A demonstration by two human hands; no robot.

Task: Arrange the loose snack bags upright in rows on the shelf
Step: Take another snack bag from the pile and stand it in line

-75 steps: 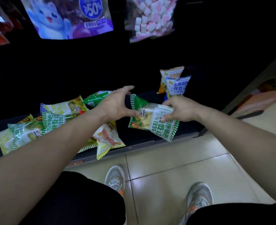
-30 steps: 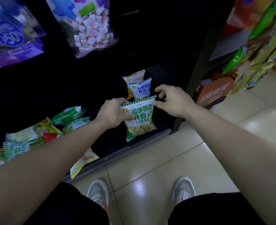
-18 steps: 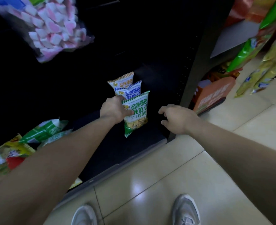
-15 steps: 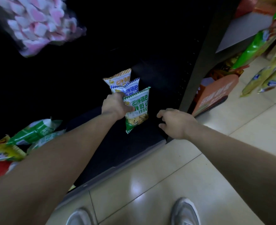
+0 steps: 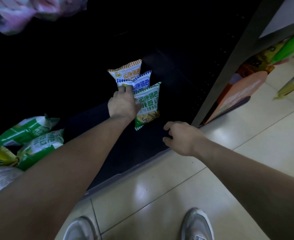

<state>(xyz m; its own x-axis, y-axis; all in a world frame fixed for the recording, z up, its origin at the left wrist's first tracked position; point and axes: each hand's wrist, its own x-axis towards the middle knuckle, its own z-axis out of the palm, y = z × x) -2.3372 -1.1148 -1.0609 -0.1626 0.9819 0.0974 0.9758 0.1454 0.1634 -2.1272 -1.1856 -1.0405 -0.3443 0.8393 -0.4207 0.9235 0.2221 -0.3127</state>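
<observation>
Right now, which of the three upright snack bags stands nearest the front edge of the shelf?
The green bag, which the left hand holds. The blue bag stands behind it, and the orange bag is farthest back.

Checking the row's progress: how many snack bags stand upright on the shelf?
3: an orange-trimmed bag at the back, a blue-trimmed bag before it, and a green-trimmed bag in front, held by the left hand. Others may hide in the dark.
</observation>
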